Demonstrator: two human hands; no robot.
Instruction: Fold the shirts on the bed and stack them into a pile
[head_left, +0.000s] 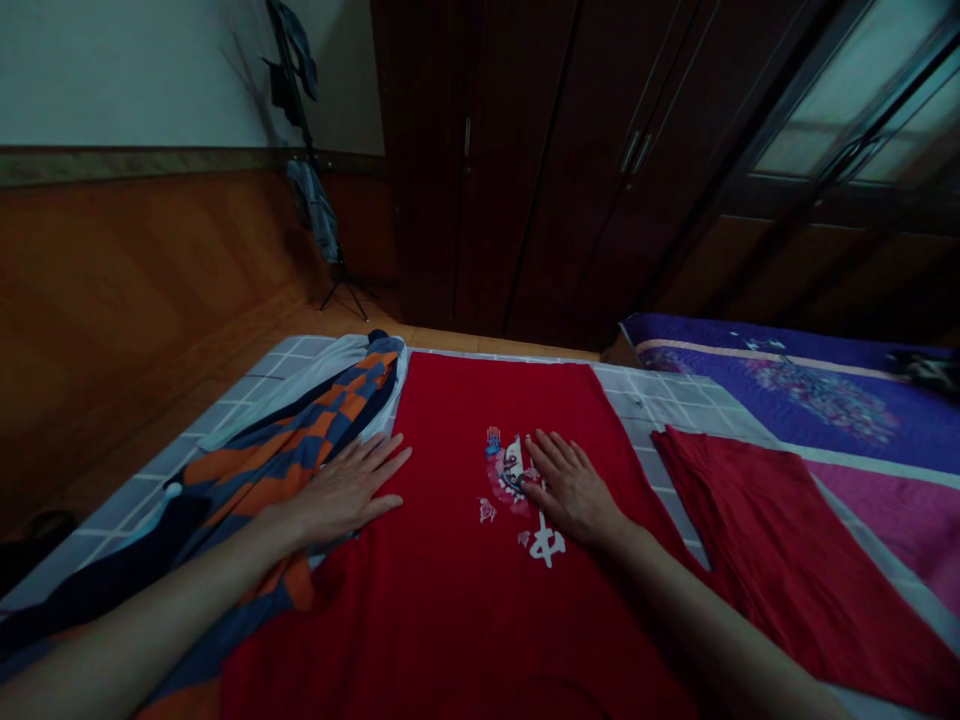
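A red T-shirt (495, 620) with a printed picture and white lettering lies spread out on the bed, its hem toward the wardrobe. My left hand (352, 490) is at the shirt's left edge, palm down with the fingers stretched toward the cloth. On the printed part rests my right hand (574, 490), flat and with its fingers apart, covering some of the print. Neither hand grips anything.
Left of the shirt lie orange and blue checked clothes (292, 430) in a loose pile. Folded red cloth (802, 550) is at the right, beside a purple floral cover (825, 390). A dark wardrobe (517, 180) and a clothes stand (315, 210) stand beyond the checked bedsheet (667, 400).
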